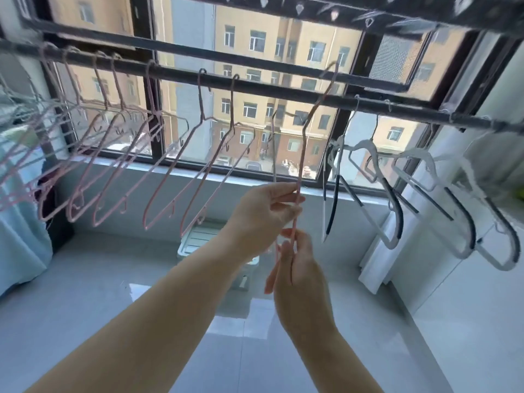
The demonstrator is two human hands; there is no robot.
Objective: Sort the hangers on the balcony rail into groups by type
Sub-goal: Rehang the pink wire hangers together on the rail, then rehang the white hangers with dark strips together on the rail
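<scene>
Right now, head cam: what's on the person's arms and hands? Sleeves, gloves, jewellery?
Both forearms are bare along all that shows, with no sleeve edge in view. The left hand and right hand wear no gloves. No watch, bracelet or ring is visible on either. Fingernails look short and unpainted, though the picture is too soft to be sure.

Out through the window (249, 89), a tan apartment block (283, 43) fills the view, rows of small panes catching daylight, with a brick-red lower storey beneath. Dark window frames (154, 114) cut the scene into panels. Down low, a pale sill (158, 168) runs under the glass. A white plastic step stool (198, 242) sits on the glossy grey floor tiles (85, 285). Far left hangs light blue fabric (19, 236); overhead, a clip rack (334, 11) dangles pale pegs.
</scene>
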